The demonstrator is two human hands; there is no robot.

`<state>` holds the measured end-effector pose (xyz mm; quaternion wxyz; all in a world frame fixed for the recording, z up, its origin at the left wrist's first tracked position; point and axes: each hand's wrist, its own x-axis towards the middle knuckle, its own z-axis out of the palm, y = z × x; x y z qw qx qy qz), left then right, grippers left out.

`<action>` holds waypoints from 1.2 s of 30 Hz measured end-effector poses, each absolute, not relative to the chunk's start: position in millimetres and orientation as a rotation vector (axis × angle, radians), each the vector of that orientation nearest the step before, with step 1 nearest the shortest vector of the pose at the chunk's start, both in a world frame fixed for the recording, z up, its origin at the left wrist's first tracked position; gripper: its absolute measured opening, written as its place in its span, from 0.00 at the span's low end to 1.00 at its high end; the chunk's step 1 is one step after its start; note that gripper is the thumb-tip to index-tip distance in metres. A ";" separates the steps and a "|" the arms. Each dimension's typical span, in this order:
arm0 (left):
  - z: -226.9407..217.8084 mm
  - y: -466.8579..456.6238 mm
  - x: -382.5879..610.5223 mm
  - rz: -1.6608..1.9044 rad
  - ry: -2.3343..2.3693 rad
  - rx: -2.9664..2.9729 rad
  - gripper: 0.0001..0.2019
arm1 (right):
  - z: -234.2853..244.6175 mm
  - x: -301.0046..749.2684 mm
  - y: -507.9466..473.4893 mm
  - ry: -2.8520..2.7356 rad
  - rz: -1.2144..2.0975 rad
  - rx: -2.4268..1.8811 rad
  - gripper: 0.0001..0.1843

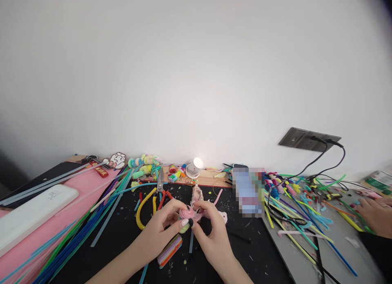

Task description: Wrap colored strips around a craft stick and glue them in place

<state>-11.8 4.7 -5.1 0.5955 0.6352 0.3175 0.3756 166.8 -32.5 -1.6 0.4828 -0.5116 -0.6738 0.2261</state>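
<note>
Close together over the black table mat, both hands pinch one small piece. It is a pink coiled pipe cleaner with a pale green part beneath. My left hand grips it from the left, thumb and forefinger closed. From the right, my right hand pinches its edge; part of it is hidden by the fingertips. A bundle of striped pipe-cleaner pieces lies just below my left hand. Behind the hands stands a pinkish bottle-like item. Yellow-handled scissors lie to the left, blades toward the wall.
A paper cup stands near the wall. At left are a white box and long pipe cleaners. Right of centre is a blurred phone-like screen. More pipe cleaners and another person's hand are farther right.
</note>
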 end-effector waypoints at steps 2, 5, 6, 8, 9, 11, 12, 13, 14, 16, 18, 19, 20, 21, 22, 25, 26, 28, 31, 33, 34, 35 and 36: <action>-4.7 5.0 -11.4 0.879 0.732 1.452 0.07 | -0.3 166.9 -32.8 -1.655 0.544 -1.233 0.19; -4.4 5.7 -11.6 0.883 0.730 1.421 0.08 | 2.0 167.5 -33.2 -1.667 0.541 -1.216 0.20; -4.3 6.1 -12.0 0.891 0.737 1.408 0.08 | 2.6 167.7 -33.3 -1.666 0.538 -1.210 0.20; -3.7 7.0 -13.0 0.922 0.757 1.377 0.09 | 3.7 168.2 -33.4 -1.659 0.531 -1.204 0.19; -2.9 7.6 -13.6 0.947 0.768 1.359 0.10 | 4.2 168.4 -33.3 -1.654 0.525 -1.202 0.19; -0.5 8.4 -14.6 0.989 0.784 1.321 0.11 | 5.3 168.9 -33.0 -1.647 0.500 -1.206 0.18; 1.2 8.6 -15.0 0.998 0.798 1.302 0.11 | 6.0 169.3 -32.8 -1.642 0.476 -1.209 0.17; 3.1 8.6 -15.2 0.997 0.815 1.284 0.12 | 6.6 169.7 -32.5 -1.636 0.444 -1.215 0.16; 5.1 8.4 -15.3 0.992 0.837 1.262 0.12 | 7.1 170.2 -32.3 -1.624 0.407 -1.224 0.16; 8.7 7.6 -15.1 0.988 0.874 1.214 0.14 | 7.8 171.1 -31.8 -1.583 0.336 -1.249 0.14; 11.2 6.9 -14.6 1.006 0.896 1.154 0.16 | 7.6 171.5 -31.4 -1.530 0.307 -1.273 0.11; 12.1 6.6 -14.4 1.018 0.901 1.120 0.17 | 7.2 171.5 -31.4 -1.504 0.311 -1.281 0.10; 12.8 6.3 -14.1 1.025 0.901 1.086 0.18 | 6.7 171.3 -31.4 -1.484 0.327 -1.287 0.10; 13.3 6.1 -14.0 1.023 0.894 1.056 0.19 | 6.1 171.0 -31.4 -1.473 0.353 -1.290 0.10; 13.8 6.0 -13.8 1.015 0.883 1.027 0.20 | 5.5 170.5 -31.5 -1.471 0.386 -1.286 0.11; 15.0 5.3 -13.4 0.983 0.839 0.970 0.20 | 4.4 169.0 -31.9 -1.503 0.498 -1.245 0.12; 15.3 5.1 -13.3 0.974 0.825 0.964 0.20 | 4.3 168.7 -31.9 -1.512 0.530 -1.233 0.12; 15.3 4.7 -13.1 0.955 0.797 0.959 0.20 | 4.2 168.4 -31.6 -1.512 0.582 -1.225 0.12; 13.7 4.2 -13.7 0.907 0.756 0.945 0.21 | 4.2 168.8 -30.5 -1.485 0.632 -1.232 0.12; 11.4 4.2 -14.6 0.858 0.732 0.950 0.20 | 4.5 169.2 -29.8 -1.466 0.643 -1.245 0.11; 10.0 4.2 -15.2 0.835 0.722 0.956 0.20 | 4.8 169.4 -29.5 -1.458 0.641 -1.257 0.10; 8.5 4.3 -15.7 0.819 0.713 0.963 0.20 | 5.3 169.5 -29.4 -1.450 0.639 -1.271 0.10; 7.2 4.5 -16.2 0.810 0.707 0.966 0.19 | 5.9 169.6 -29.5 -1.441 0.643 -1.279 0.10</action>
